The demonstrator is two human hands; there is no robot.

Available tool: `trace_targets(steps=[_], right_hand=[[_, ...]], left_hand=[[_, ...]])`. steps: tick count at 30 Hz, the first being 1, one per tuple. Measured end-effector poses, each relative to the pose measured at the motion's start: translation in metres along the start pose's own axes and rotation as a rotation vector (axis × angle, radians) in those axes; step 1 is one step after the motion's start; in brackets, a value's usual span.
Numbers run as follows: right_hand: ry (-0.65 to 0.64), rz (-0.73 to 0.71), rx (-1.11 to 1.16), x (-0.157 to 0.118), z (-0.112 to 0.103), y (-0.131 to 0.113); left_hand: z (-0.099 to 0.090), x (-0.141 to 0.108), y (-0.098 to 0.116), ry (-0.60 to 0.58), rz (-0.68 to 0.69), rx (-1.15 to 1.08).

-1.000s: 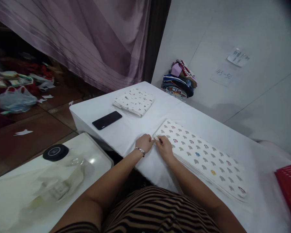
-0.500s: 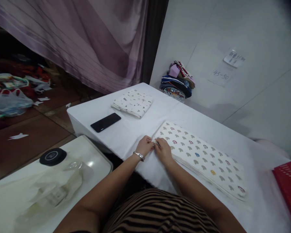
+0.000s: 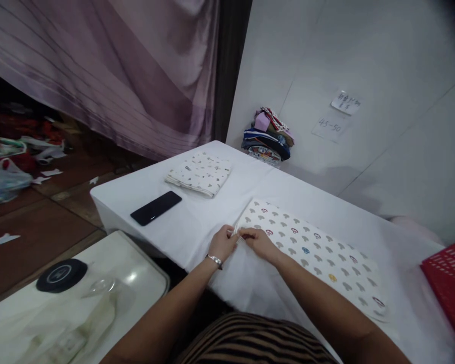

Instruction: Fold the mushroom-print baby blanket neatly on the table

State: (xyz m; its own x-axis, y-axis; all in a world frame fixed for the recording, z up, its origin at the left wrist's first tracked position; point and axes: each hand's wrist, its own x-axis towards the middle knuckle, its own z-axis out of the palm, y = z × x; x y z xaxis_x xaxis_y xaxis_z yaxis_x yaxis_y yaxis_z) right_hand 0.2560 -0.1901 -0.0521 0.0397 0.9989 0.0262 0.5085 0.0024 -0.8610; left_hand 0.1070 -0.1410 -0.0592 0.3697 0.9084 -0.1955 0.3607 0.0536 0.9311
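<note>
A long folded cloth (image 3: 311, 247) with grey mushroom shapes and a few coloured ones lies on the white-covered table (image 3: 197, 222). At its near-left corner my left hand (image 3: 223, 243) pinches the cloth's edge between thumb and fingers. My right hand (image 3: 261, 243) is closed on the same corner, its fingertips almost meeting those of the left; the exact layers held are hidden. Farther back, a smaller folded cloth (image 3: 200, 173) with small dark prints lies flat. A black phone (image 3: 156, 208) rests in front of it.
Clothes are stacked (image 3: 268, 136) against the wall behind the table. At the right edge stands a red plastic basket (image 3: 449, 283). A white stool-like surface (image 3: 136, 268) at lower left carries a round black object (image 3: 61, 275) and crumpled clear plastic. A pink curtain (image 3: 155, 76) hangs behind.
The view has swung a little, shifting the table scene left and down. Both hands remain at the cloth's corner; my right hand has turned flatter, with its fingers nearer the left hand.
</note>
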Motion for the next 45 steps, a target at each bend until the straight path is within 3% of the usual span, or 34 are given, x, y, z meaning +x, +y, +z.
trace_targets(steps=[3,8,11,14,19,29,38,45], right_hand=[[0.010,0.087,-0.105,0.026,-0.029,0.003],[0.117,0.113,-0.570,0.091,-0.083,0.006],[-0.013,0.090,-0.827,0.124,-0.097,0.011],[-0.198,0.044,-1.006,0.147,-0.097,0.016],[-0.357,0.036,-1.068,0.171,-0.094,0.021],[-0.543,0.028,-1.184,0.183,-0.112,0.017],[-0.580,0.043,-1.344,0.189,-0.107,0.000],[-0.499,0.086,-1.428,0.191,-0.100,-0.010]], left_hand=[[0.002,0.001,-0.003,0.017,0.005,0.036],[0.004,0.002,-0.011,0.051,0.046,0.062],[0.003,0.000,-0.010,0.047,0.058,0.074],[0.002,-0.003,-0.008,0.046,0.048,0.099],[0.002,-0.005,-0.010,0.050,0.092,0.096],[-0.001,-0.010,-0.008,0.026,0.128,0.104],[-0.003,-0.009,-0.010,0.009,0.168,0.092],[-0.006,-0.008,-0.003,-0.021,0.135,0.108]])
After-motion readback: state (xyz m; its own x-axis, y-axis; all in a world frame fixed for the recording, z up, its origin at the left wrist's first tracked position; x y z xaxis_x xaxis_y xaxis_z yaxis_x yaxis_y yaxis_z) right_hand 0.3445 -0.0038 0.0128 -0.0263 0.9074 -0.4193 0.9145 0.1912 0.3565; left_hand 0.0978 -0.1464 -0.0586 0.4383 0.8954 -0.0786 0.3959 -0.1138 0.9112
